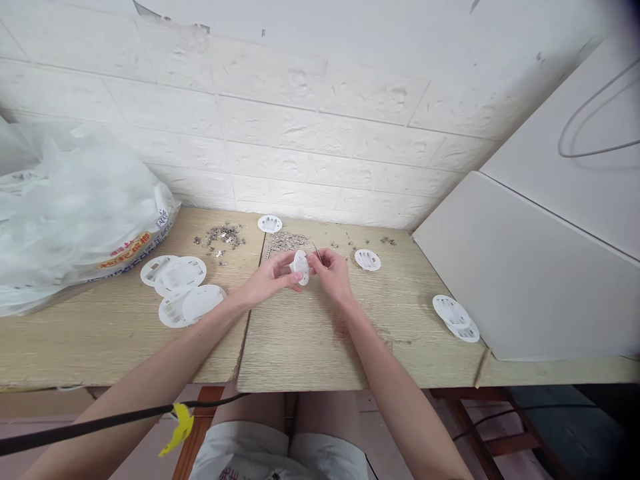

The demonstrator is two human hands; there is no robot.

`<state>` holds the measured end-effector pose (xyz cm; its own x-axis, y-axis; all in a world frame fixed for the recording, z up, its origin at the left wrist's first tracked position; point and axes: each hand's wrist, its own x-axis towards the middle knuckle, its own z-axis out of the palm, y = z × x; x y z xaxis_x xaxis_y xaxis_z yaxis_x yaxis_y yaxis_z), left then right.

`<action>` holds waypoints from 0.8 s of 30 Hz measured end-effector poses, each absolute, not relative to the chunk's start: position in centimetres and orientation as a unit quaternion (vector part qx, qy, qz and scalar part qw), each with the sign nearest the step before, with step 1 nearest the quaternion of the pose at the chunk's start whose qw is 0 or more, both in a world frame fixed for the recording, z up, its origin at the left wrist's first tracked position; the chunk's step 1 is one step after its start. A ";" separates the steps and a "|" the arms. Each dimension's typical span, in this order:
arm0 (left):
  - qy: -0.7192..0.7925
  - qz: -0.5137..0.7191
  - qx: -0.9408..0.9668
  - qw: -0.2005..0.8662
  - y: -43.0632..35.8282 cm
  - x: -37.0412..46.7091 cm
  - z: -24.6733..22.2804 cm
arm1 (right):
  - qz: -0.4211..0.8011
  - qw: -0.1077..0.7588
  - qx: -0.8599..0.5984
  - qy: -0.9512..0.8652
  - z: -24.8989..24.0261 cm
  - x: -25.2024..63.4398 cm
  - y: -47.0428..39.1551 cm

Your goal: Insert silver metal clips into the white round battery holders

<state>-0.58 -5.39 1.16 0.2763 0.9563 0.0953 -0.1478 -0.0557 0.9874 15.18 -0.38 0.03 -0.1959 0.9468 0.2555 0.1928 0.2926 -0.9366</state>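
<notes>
Landmark: wooden table (310, 347), set against a white brick wall (310, 133).
Held disc: one white plastic disc (301, 267), raised just above the table's middle, near its far edge.
Left hand (270, 277): fingers closed on the disc's left side.
Right hand (331, 270): fingers pinched on the disc's right edge, also holding a thin metal pin (317, 251).
Discs at table left: four in an overlapping cluster (181, 290).
Discs at table right: two stacked (456, 319) beside a white box (520, 280).
Single discs: two, one (270, 223) at the far edge, one (367, 259) right of the hands.
Metal bits: two small heaps (225, 235), (289, 240) on the table beyond the hands.
Bag: one clear plastic bag (75, 213) at table's left end; contents unclear.
</notes>
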 end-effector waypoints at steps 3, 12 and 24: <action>0.383 0.481 0.534 0.581 -5.4 -0.4 1.0 | 0.343 0.455 -0.448 -0.689 0.0 15.1 -0.5; 0.399 0.478 0.528 0.577 -5.3 -0.4 0.9 | 0.329 0.437 -0.472 -0.692 0.3 15.1 -0.7; 0.412 0.480 0.540 0.555 -4.9 -0.6 0.2 | 0.332 0.424 -0.455 -0.709 0.5 15.4 -0.9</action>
<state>-0.64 -4.93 0.24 0.1999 0.9779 0.0614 -0.0872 -0.0447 0.9952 15.35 -0.88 0.49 -0.2270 0.9267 0.2997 0.3637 0.3661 -0.8566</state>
